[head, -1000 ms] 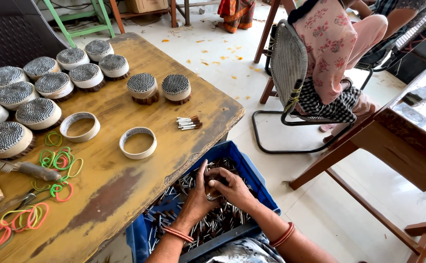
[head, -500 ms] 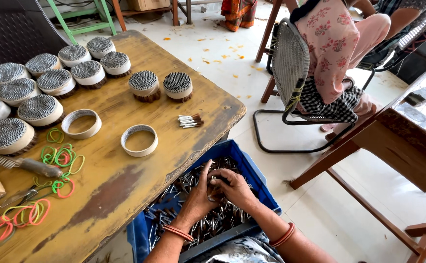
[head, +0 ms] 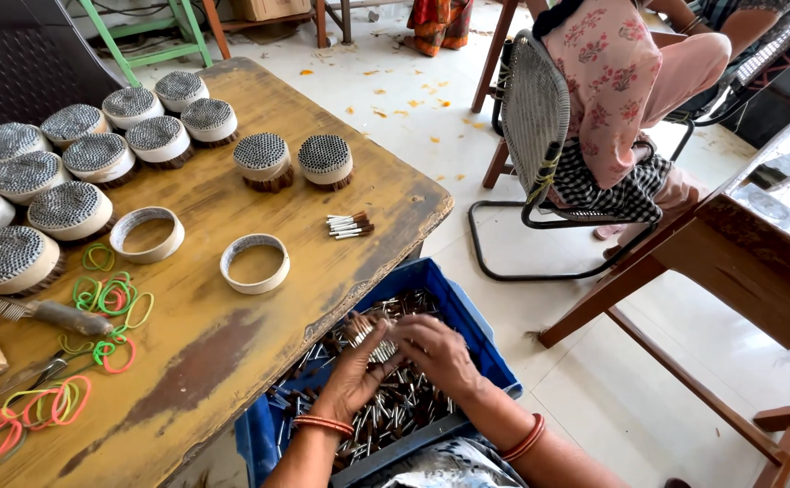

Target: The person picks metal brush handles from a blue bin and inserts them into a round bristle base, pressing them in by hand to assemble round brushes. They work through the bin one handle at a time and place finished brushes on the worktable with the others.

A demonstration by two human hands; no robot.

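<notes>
Down over the blue crate (head: 481, 348), both hands meet above a heap of small metal-tipped sticks (head: 395, 411). Left hand (head: 351, 378) and right hand (head: 435, 352) have their fingers curled together around a small bunch of sticks (head: 372, 333), pinching it between them. Just beside the crate stands the worn wooden table (head: 232, 352), carrying two empty white rings (head: 255, 263), filled round bundles (head: 70, 210), coloured rubber bands (head: 106, 303) and a few loose sticks (head: 350, 225). Behind, a person in a flowered top (head: 607, 90) sits on a wire chair (head: 535, 117).
</notes>
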